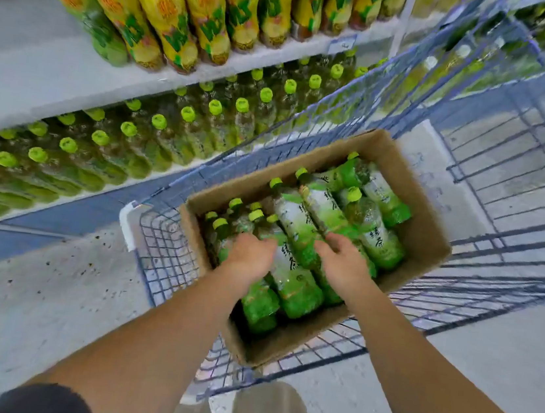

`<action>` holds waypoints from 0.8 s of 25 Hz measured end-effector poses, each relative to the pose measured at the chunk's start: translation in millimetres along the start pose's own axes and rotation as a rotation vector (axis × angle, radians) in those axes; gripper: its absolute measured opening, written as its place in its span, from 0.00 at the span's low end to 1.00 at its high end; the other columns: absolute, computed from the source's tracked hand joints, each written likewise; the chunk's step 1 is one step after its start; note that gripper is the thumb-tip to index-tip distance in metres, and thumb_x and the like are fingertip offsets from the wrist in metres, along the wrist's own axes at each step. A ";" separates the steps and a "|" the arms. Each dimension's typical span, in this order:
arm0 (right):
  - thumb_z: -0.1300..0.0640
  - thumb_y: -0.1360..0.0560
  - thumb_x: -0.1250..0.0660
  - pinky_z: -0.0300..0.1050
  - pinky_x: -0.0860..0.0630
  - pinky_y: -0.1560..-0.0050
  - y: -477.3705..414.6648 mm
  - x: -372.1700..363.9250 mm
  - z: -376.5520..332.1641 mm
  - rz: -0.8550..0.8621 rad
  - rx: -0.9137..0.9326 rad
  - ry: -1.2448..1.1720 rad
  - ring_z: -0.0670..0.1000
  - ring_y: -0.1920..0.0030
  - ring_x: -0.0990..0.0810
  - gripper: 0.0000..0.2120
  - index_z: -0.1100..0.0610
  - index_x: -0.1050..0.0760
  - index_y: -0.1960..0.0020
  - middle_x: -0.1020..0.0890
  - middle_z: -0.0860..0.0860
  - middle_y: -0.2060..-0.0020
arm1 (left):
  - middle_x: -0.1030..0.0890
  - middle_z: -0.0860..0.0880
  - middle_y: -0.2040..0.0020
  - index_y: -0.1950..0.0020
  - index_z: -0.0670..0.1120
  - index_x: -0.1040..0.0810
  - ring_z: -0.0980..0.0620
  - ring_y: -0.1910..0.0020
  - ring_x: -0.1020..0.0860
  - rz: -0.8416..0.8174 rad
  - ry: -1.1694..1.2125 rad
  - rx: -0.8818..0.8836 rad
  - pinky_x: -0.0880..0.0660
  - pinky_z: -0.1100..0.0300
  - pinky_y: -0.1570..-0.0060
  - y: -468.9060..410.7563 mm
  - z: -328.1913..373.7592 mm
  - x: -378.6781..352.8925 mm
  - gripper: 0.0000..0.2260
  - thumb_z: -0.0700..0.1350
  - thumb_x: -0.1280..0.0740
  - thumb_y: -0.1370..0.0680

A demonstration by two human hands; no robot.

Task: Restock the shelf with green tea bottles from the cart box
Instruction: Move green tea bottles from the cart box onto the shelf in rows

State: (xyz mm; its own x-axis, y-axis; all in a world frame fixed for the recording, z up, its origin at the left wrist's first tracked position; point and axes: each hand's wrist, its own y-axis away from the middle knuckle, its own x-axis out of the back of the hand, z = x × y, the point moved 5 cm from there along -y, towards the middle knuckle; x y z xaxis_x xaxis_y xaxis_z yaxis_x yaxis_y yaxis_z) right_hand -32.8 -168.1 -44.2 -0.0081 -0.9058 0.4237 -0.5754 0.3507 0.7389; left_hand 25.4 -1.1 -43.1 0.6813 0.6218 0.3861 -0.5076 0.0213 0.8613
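Both hands reach into the box (pixel 426 232): left hand (pixel 251 255) and right hand (pixel 343 261) lie loosely curled on bottles (pixel 295 229), neither closed yet. Wrap each bottle's middle firmly, then lift straight up.

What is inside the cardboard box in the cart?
The cardboard box holds green tea bottles, some lying, some upright. Both hands, left hand and right hand, cover parts; its bottom is hidden.

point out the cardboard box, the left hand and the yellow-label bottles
cardboard box (pixel 426 239): head view, right inner wall
left hand (pixel 251 255): head view, back of hand
yellow-label bottles (pixel 172 8): head view, one bottle's label
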 end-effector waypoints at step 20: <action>0.37 0.21 0.41 0.50 0.25 0.49 -56.5 -18.9 -30.3 -0.138 0.005 0.841 0.59 0.43 0.21 0.27 0.60 0.28 0.40 0.22 0.57 0.46 | 0.25 0.46 0.35 0.19 0.54 0.66 0.51 0.52 0.23 -0.053 0.360 -0.095 0.27 0.53 0.47 -36.1 -19.3 -16.4 0.50 0.54 0.28 0.23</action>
State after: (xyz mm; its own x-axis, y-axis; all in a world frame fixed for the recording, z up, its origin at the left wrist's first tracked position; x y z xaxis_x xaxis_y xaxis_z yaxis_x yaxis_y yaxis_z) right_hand 24.6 -163.6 -78.2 0.6718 -0.4614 0.5795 -0.5302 0.2468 0.8111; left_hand 22.3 3.1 -86.9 0.4876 0.8528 0.1871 -0.5351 0.1226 0.8359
